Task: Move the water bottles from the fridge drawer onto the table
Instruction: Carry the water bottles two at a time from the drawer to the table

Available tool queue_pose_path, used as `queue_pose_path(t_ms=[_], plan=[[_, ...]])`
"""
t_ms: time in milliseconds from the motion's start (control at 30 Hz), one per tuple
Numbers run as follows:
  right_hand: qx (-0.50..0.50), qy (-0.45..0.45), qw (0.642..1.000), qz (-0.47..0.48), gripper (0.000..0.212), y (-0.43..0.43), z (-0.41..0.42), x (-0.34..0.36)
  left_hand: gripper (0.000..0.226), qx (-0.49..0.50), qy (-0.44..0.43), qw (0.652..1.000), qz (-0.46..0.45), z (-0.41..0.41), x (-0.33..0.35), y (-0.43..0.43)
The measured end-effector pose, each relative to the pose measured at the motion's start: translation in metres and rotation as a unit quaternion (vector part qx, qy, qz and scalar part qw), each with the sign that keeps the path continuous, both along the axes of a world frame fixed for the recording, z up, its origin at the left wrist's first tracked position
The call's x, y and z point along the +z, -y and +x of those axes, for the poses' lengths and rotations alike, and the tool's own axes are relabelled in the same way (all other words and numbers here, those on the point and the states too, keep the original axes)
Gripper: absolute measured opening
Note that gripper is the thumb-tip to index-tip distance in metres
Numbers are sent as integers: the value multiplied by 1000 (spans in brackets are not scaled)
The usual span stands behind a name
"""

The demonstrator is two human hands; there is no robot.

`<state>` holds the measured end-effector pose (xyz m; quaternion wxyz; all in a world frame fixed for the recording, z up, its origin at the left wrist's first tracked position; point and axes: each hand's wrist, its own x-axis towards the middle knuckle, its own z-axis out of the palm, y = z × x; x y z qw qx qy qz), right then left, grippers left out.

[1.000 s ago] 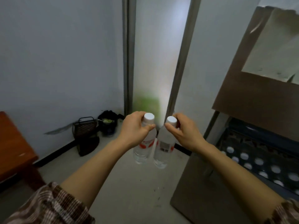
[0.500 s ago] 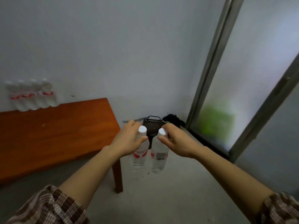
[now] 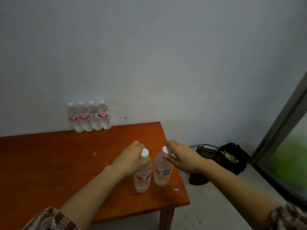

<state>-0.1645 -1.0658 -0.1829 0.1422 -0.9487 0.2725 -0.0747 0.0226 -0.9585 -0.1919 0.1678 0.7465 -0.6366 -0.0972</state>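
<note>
Each hand (left hand [image 3: 132, 161], right hand [image 3: 181, 157]) gripped a bottle neck, left bottle [image 3: 143, 177], right bottle [image 3: 162, 171], seemingly above the tabletop's [image 3: 58, 163] right edge.

I stood in what looked like a plain room of a home, bare and sparsely furnished. A low orange-brown wooden table [image 3: 49, 163] sat against an unpainted grey-white wall [image 3: 149, 55]. To the right of the table, on the concrete floor [image 3: 216, 205], lay a small black basket [image 3: 207, 151] and a dark bag [image 3: 235, 156], and beyond them a metal-framed frosted glass door [image 3: 285, 155].
</note>
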Motion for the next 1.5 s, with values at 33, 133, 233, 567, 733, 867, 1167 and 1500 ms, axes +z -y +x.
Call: queue_pose_path(t_ms=[33, 133, 233, 567, 733, 867, 1167, 1500], plan=[[3, -2, 1000, -6, 31, 10, 19, 1, 19, 8, -8, 1000, 0, 18, 1, 9], [-3, -8, 1000, -18, 33, 42, 71, 0, 17, 20, -13, 1000, -2, 68, 5, 39], [-16, -33, 999, -22, 34, 74, 122, -5, 22, 15, 23, 1000, 10, 118, 7, 71], [-74, -86, 994, -2, 34, 159, 268, -18, 28, -29, -44, 998, 19, 257, -8, 184], [-72, -109, 991, 3, 36, 210, 329, -21, 28, -28, -25, 999, 29, 317, -31, 238], [-64, -133, 989, 6, 38, 246, 372, -26, 40, -22, 90, 995, 28, 355, -36, 270], [-69, -125, 990, 23, 36, 292, 437, -40, 45, 1, 152, 988, -14, 423, -57, 307], [-132, -46, 988, 69, 34, 299, 477, -63, 39, 59, 132, 987, -67, 442, -73, 319]])
